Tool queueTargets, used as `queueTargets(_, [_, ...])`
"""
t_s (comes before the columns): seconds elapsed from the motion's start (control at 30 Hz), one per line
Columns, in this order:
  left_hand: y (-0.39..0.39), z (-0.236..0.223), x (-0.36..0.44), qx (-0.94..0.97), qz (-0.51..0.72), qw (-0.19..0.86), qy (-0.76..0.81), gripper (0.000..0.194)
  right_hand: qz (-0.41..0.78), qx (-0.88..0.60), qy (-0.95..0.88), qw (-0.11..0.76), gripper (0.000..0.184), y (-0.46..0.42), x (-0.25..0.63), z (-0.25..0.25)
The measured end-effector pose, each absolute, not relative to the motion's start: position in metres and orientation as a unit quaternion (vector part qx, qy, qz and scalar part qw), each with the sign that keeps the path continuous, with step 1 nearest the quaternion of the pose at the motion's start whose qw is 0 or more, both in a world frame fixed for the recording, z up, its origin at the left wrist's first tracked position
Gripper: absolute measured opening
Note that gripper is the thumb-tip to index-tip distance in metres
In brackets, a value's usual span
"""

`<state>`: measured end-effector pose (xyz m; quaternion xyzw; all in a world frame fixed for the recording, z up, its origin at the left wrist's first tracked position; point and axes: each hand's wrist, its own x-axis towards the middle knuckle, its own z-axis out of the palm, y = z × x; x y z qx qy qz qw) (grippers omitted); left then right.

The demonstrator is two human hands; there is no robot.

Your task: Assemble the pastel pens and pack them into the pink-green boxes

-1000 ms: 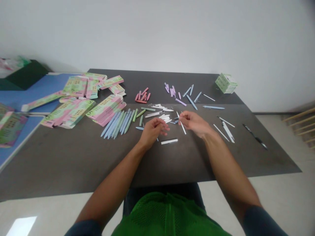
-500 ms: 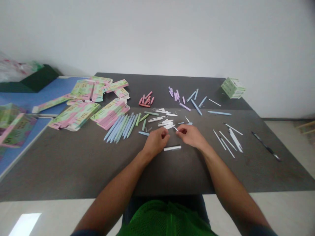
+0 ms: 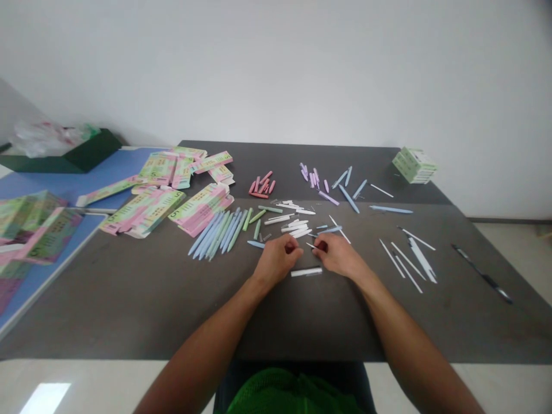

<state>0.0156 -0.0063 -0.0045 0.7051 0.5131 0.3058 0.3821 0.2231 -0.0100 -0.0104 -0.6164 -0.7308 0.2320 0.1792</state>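
Observation:
My left hand and my right hand rest close together on the dark table, both with fingers curled in a pinch. Between the fingertips runs a thin white pen refill, held by my right hand at its near end. What my left fingers pinch is too small to name. A white pen barrel lies just in front of the hands. Loose white pen parts lie just beyond them.
Blue and green pen barrels lie to the left, red caps and purple and blue parts farther back, white refills and a black pen to the right. Flat printed cartons lie at the back left. A small box stands at the back right.
My right hand has come left and down to meet my left hand over the table. The view has tilted down a little.

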Motion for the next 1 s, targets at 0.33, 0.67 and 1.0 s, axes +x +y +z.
queueTargets(0.33, [0.003, -0.01, 0.012, 0.589, 0.367, 0.5, 0.518, 0.019, 0.143, -0.61, -0.738, 0.252, 0.012, 0.06, 0.204, 0.004])
queueTargets(0.67, [0.01, -0.003, 0.005, 0.428, 0.463, 0.607, 0.484, 0.025, 0.104, -0.613, -0.773, 0.122, 0.02, 0.142, 0.171, -0.004])
queueTargets(1.0, [0.009, -0.001, 0.004, 0.414, 0.49, 0.621, 0.45, 0.027, 0.11, -0.592, -0.793, 0.088, 0.029, 0.146, 0.169, 0.006])
